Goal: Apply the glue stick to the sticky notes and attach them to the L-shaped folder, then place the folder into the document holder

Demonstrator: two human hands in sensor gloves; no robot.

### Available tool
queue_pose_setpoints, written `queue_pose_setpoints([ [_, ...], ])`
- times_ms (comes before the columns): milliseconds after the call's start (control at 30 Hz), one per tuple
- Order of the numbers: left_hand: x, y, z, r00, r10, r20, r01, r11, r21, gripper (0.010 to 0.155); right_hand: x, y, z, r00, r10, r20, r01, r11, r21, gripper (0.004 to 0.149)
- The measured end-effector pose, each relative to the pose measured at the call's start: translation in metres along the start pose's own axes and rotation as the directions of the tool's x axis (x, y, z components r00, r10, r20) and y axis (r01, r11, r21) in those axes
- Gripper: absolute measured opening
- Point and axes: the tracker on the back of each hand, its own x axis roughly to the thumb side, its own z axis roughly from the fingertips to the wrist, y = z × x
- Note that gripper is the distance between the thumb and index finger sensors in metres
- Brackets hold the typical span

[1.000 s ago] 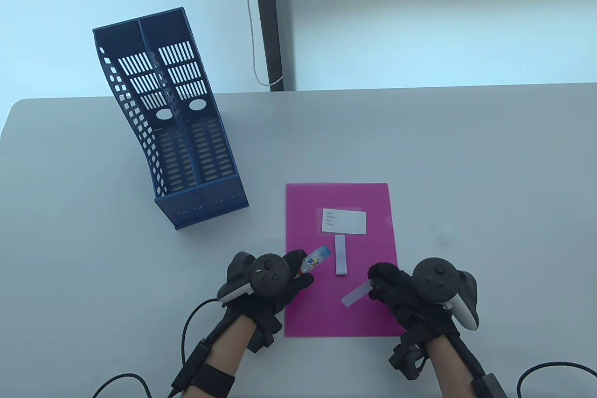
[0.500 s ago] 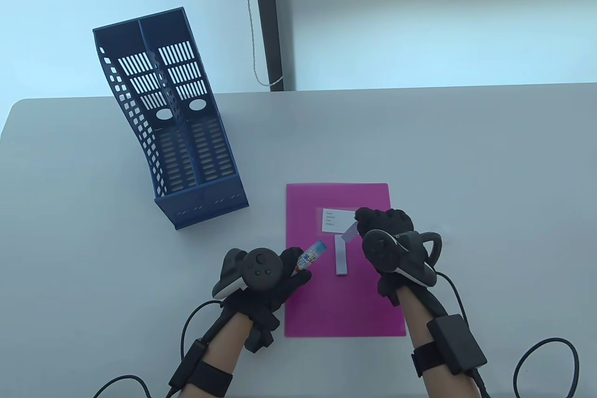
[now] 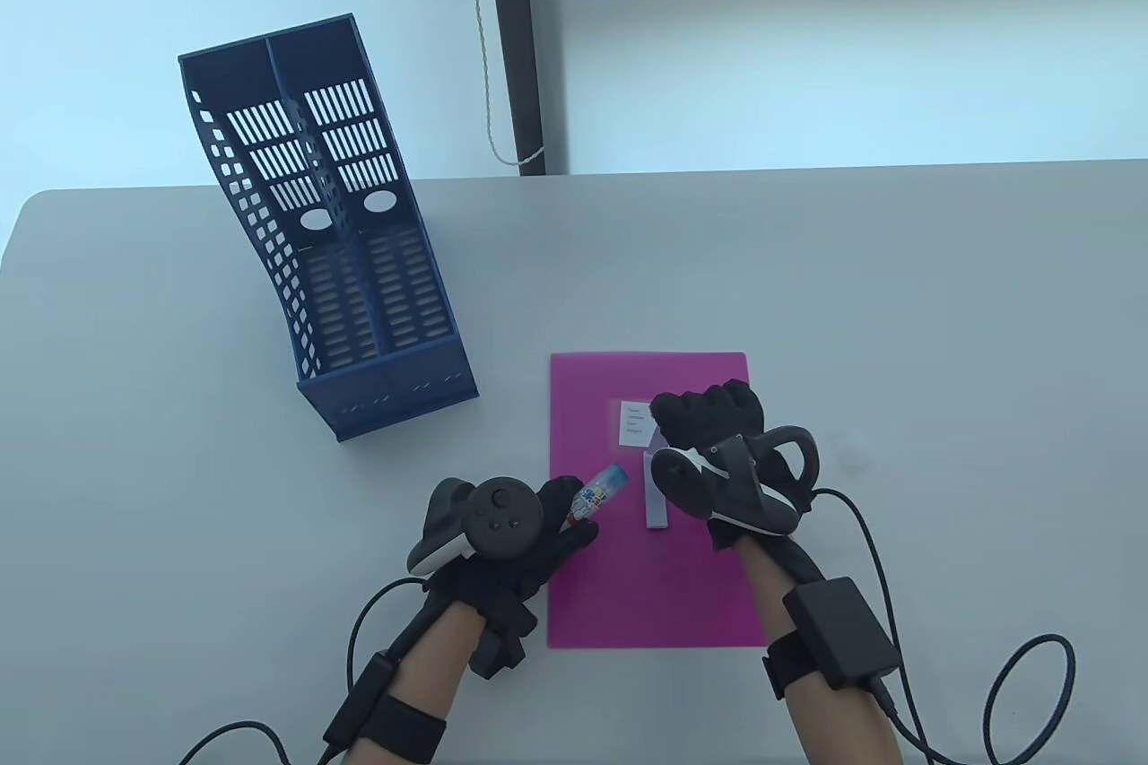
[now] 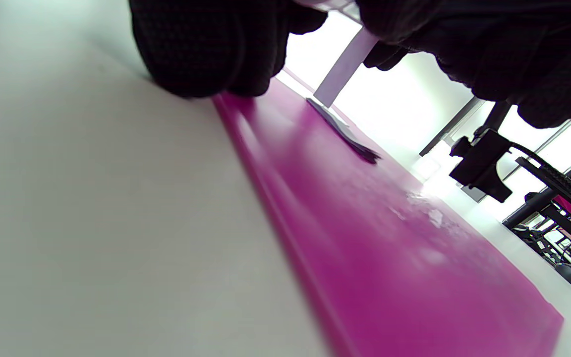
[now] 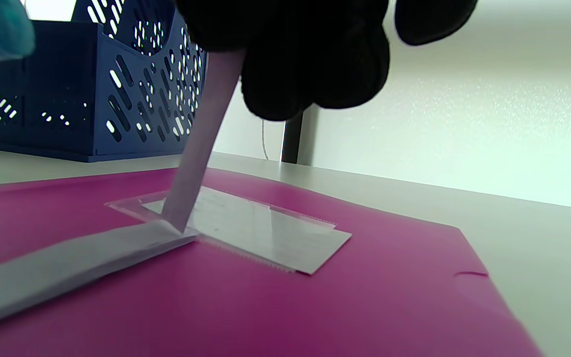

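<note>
The holder (image 3: pixel 327 227) stands at the table's (image 3: pixel 897 308) far left, with the folder (image 3: pixel 659 595) lying flat to its right, nearer the front edge. On the folder lie a label (image 5: pixel 260 233) and, just in front of it, a pad (image 3: pixel 655 509). The left hand (image 3: pixel 502 532) sits at the folder's left edge, the right hand (image 3: pixel 717 451) over the label with a note (image 5: pixel 201 148) reaching down to the pad's far end.

We note black knit sensor gloves on the left hand (image 3: pixel 529 545) and right hand (image 3: pixel 717 433). Each hand back carries a dark, round-faced tracker with buttons and a white-trimmed grip. Black straps secure black boxes at both forearms, with black cables looping toward the lower frame edge.
</note>
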Motion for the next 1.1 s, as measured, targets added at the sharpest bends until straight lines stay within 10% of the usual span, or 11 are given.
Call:
queue_pose_setpoints([
  [1100,-0.0005,-0.0002,0.0002,1.000,0.000,0.000,0.000,1.000,0.000,0.062,0.0054,0.0027,-0.0006,0.999,0.043,0.023,-0.042,0.999,-0.011,0.032],
])
